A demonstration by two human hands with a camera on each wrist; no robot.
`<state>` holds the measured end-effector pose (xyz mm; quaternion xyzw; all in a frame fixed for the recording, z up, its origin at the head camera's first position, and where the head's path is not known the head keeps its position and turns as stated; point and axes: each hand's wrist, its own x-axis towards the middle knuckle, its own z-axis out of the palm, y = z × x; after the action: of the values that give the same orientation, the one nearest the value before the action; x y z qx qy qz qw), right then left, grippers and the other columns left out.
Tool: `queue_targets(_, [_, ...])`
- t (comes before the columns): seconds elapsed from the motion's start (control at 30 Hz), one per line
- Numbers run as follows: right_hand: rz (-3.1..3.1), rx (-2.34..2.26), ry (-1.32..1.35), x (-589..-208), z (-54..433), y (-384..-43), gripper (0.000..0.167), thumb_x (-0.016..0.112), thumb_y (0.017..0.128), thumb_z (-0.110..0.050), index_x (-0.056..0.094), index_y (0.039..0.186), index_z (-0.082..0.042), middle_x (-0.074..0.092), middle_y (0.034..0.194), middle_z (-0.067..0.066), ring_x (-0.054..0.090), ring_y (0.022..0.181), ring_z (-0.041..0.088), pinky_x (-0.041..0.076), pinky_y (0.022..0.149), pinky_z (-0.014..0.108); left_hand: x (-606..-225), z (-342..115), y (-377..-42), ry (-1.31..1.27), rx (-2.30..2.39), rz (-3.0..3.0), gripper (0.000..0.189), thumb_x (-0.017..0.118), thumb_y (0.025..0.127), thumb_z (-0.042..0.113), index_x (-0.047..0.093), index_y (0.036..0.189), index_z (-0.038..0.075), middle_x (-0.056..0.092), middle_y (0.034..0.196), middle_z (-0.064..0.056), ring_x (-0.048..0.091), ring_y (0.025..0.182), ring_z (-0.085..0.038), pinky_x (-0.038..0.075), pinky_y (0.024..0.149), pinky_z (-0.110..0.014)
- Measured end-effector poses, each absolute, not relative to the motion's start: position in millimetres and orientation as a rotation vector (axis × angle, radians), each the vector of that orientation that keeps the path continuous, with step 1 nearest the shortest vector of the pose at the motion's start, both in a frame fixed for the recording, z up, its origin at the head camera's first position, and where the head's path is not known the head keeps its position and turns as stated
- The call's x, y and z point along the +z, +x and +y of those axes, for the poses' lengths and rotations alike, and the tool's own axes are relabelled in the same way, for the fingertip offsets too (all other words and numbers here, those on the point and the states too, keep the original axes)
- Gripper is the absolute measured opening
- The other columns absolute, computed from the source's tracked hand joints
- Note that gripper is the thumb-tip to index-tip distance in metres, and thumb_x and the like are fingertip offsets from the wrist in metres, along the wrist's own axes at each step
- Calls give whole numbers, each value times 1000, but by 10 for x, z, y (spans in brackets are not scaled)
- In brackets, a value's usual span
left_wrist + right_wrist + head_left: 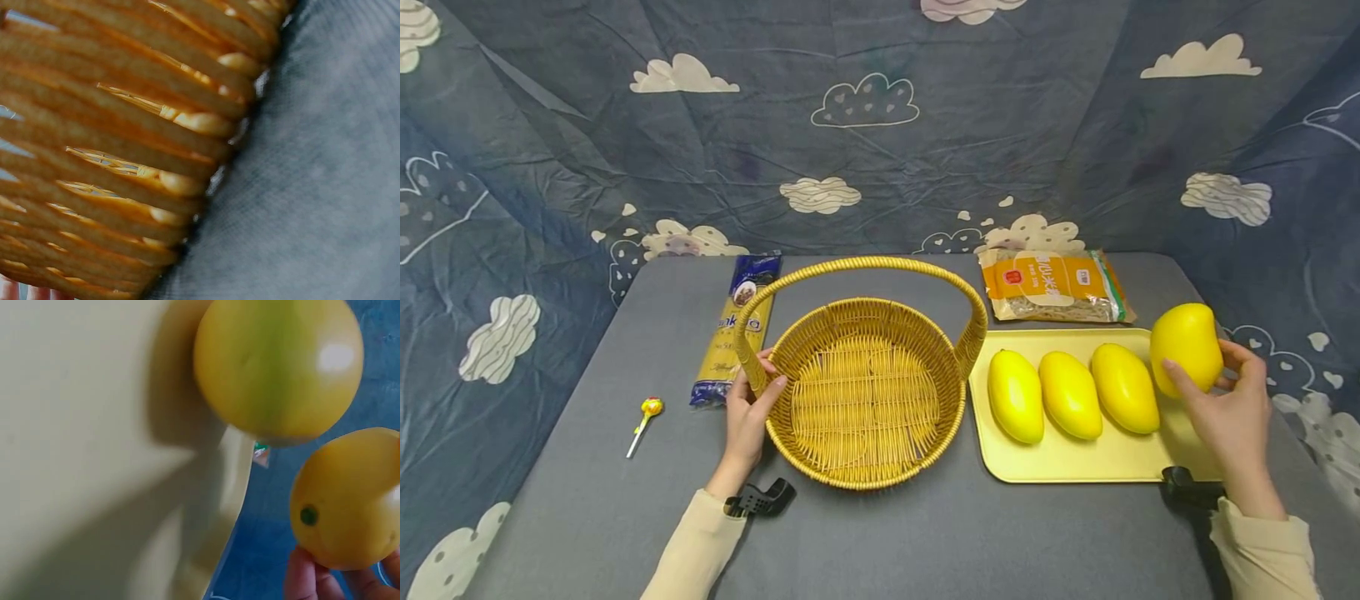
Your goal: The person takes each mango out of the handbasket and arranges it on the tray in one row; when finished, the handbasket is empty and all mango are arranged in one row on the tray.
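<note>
My right hand (pixel 1234 404) grips a yellow mango (pixel 1187 350), held up over the right end of a pale yellow tray (pixel 1075 462). The right wrist view shows this mango (pixel 347 506) with fingertips under it. Three more mangoes lie side by side on the tray: a left one (pixel 1016 397), a middle one (pixel 1071 395) and a right one (pixel 1124 388). At the left side of a round wicker basket (pixel 865 400), my left hand (pixel 751 417) holds the rim by the handle's base, thumb inside. In the left wrist view the basket's woven wall (pixel 112 125) hides most of that hand.
A blue-and-yellow pasta packet (pixel 733 333) lies behind my left hand. Farther left is a lollipop (pixel 645 421). An orange noodle packet (pixel 1055 286) lies behind the tray. The basket's tall handle (pixel 857 262) arches over it. Cloud-patterned cloth (pixel 865 167) hangs behind the grey table (pixel 940 542).
</note>
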<state>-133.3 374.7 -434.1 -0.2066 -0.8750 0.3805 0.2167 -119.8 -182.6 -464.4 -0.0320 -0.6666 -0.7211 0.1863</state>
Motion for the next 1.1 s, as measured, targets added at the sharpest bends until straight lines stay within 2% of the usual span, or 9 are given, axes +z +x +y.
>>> queue_targets(0.2, [-2554, 887, -500, -4715, 4158, -1461, 79, 71, 80, -43, 34, 143, -12, 41, 126, 16, 32, 85, 3, 28, 71, 29, -4633, -1817, -1196, -75, -2033, -1875, 20, 59, 88, -2, 48, 103, -10, 49, 132, -17, 44, 121, -23, 33, 99, -30])
queue_targets(0.33, [-2621, 898, -495, -4584, 4079, -1416, 81, 70, 82, -40, 32, 141, 0, 40, 123, 24, 38, 93, 27, 27, 71, 39, -4641, -1818, -1197, -67, -2033, -1876, 20, 60, 87, -2, 48, 102, -10, 49, 132, -16, 43, 122, -23, 33, 99, -30])
queue_targets(0.47, [-2696, 938, -458, -4344, 3884, -1320, 78, 67, 86, -35, 31, 138, 9, 39, 122, 33, 39, 99, 45, 27, 69, 41, -4652, -1823, -1199, -70, -2035, -1873, 21, 60, 87, -2, 48, 102, -10, 49, 132, -16, 43, 122, -23, 32, 99, -30])
queue_targets(0.63, [-2761, 913, -419, -4244, 3803, -1270, 76, 64, 88, -35, 31, 137, 13, 40, 121, 35, 42, 98, 47, 29, 68, 38, -4648, -1823, -1197, -66, -2036, -1876, 21, 60, 87, -2, 47, 102, -11, 49, 132, -16, 43, 121, -23, 33, 99, -29])
queue_targets(1.1, [-2904, 906, -433, -4271, 3872, -1267, 82, 59, 89, -44, 27, 138, 13, 39, 121, 38, 43, 100, 50, 33, 68, 44, -4653, -1827, -1199, -77, -2037, -1872, 20, 59, 88, -2, 47, 102, -10, 49, 132, -17, 43, 122, -24, 32, 100, -31])
